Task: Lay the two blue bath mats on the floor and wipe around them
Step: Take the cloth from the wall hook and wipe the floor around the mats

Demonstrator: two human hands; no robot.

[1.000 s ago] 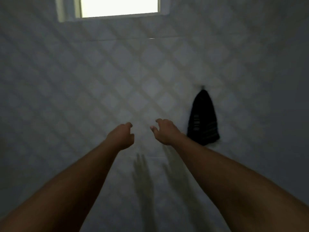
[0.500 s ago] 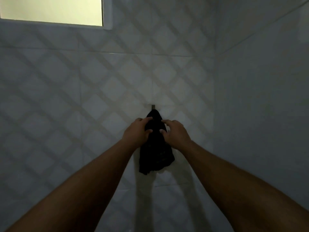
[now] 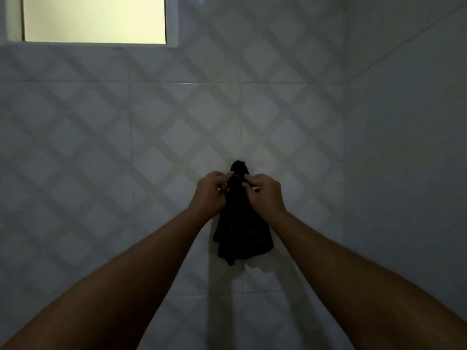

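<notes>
Tiled wall [image 3: 106, 157]: pale tiles with a diamond lattice pattern, dimly lit, filling most of the view; meets a plain side wall [image 3: 409, 152] at a corner on the right

Window [image 3: 94, 18]: upper left, frosted pane, lit pale yellow, white frame

Cloth [image 3: 242, 238]: dark, almost black, hanging against the tiled wall near the corner; bunched narrow at the top, spreading wider toward a ragged lower edge; casts a shadow on the tiles below; what holds it up is hidden behind its top fold

Left hand [image 3: 209, 195]: raised to the upper part of the cloth from the left side, grip pinched on the fabric between thumb and fingers

Right hand [image 3: 264, 194]: level with the left, just beside it, grip likewise closed on the upper part of the cloth from the right side

Forearms: both bare, reaching up from the lower corners of the view

Bath mats: none in sight; the floor is out of view
</notes>
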